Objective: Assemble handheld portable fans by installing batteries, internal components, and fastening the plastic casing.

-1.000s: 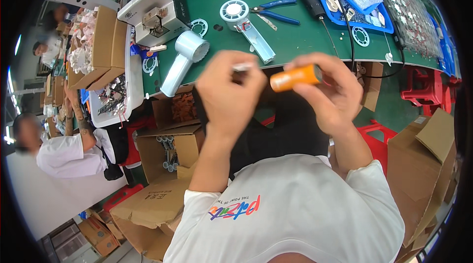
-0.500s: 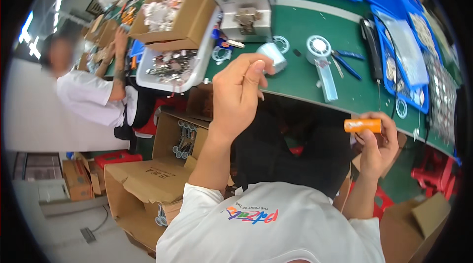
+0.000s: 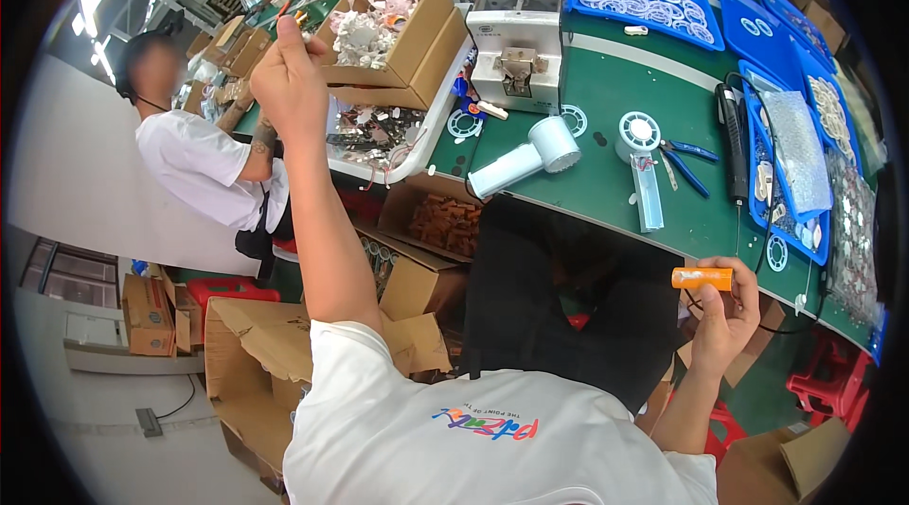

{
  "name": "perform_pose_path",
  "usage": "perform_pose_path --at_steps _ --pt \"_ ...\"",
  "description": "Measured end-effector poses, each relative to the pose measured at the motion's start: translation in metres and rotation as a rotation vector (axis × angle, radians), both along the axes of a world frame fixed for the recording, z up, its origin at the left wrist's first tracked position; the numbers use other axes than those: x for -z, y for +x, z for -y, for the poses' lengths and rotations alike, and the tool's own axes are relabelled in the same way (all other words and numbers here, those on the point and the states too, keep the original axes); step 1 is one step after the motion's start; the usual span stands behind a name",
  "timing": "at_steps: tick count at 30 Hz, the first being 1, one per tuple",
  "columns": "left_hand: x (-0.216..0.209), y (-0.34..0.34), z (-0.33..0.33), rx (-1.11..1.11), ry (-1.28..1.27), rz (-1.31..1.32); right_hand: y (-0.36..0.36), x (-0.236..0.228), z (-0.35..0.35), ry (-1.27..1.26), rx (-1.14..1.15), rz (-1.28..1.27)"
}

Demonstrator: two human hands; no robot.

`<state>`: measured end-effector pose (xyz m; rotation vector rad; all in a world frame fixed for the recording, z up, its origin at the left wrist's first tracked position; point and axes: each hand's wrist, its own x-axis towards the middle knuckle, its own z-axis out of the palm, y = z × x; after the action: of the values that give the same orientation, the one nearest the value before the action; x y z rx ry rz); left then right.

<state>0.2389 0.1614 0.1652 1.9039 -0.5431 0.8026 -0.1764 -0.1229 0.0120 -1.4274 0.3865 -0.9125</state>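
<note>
My right hand (image 3: 724, 325) grips an orange cylindrical battery (image 3: 703, 279) between thumb and fingers, just off the table's front edge. Dark and thin wires show below it. My left hand (image 3: 291, 84) is raised in front of an open carton (image 3: 431, 60), fingers curled and thumb pointing up; whatever it may hold is hidden. On the green table (image 3: 587, 193) lies a light-blue handheld fan body (image 3: 516, 164). Right of it is a second fan body (image 3: 639, 136), its handle showing an open channel with red wires at the top. Blue-handled pliers (image 3: 694, 169) lie beside that one.
A silver machine (image 3: 516, 51) stands at the back. Blue trays (image 3: 710, 17) hold white rings and small parts. A white bin (image 3: 417, 159) of metal bits sits below the carton. An electric screwdriver (image 3: 730, 141) lies right. At left a co-worker (image 3: 189, 150) sits by cardboard boxes.
My left hand has moved up and left, from above the fan body to before the carton, uncovering that fan. My right hand still holds the battery. The view has shifted somewhat.
</note>
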Motion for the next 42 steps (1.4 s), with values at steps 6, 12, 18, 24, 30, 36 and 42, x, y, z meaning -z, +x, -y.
perform_pose_path --at_steps 6,12,18,24,30,36,42 --pt "-0.013 0.037 0.001 -0.067 0.09 -0.033 -0.005 0.0 0.0 0.007 0.012 -0.024" --pt "0.008 0.091 0.004 -0.188 0.231 -0.149 -0.007 0.001 -0.002 0.014 0.023 -0.041" --pt "0.023 0.11 0.004 -0.275 0.678 -0.074 -0.011 0.001 0.0 0.011 0.036 -0.044" --pt "0.012 0.133 -0.016 -0.368 0.771 -0.132 -0.013 0.002 0.002 0.006 0.042 -0.058" --pt "0.01 0.138 -0.03 -0.359 0.801 -0.053 -0.01 0.004 0.002 -0.001 0.047 -0.047" --pt "-0.003 0.14 -0.051 -0.31 0.587 -0.208 -0.016 -0.002 0.001 0.014 0.037 -0.056" --pt "-0.014 0.036 0.004 -0.083 0.401 -0.037 -0.006 -0.002 0.002 0.089 0.036 -0.024"
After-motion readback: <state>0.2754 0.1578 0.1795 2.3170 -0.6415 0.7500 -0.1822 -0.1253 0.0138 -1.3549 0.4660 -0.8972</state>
